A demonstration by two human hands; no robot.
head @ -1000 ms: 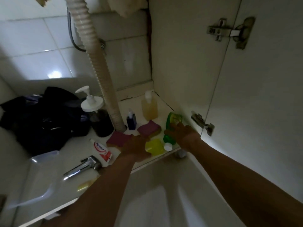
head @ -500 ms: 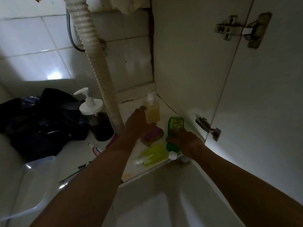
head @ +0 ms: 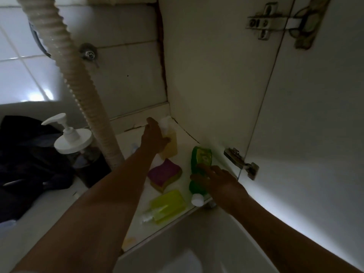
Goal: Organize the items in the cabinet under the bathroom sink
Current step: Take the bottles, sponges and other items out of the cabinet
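My left hand [head: 154, 137] reaches deep into the cabinet and grips a pale yellow bottle [head: 171, 146] standing near the back right corner. My right hand [head: 216, 180] holds a green bottle [head: 200, 164] with a white cap that lies on the shelf by the right wall. A purple and yellow sponge [head: 165, 175] lies between my arms. In front of it lies a yellow-green flat bottle [head: 167, 203] with a white nozzle.
A ribbed white drain hose [head: 78, 75] runs down to the shelf at left of my left arm. A dark pump dispenser [head: 78, 148] stands beside it, with a black bag [head: 23, 164] further left. The open door with hinges [head: 241, 163] is at right.
My left hand has moved from the front sponges to the back and taken hold of the pale yellow bottle. The camera has come closer. My right hand stays on the green bottle.
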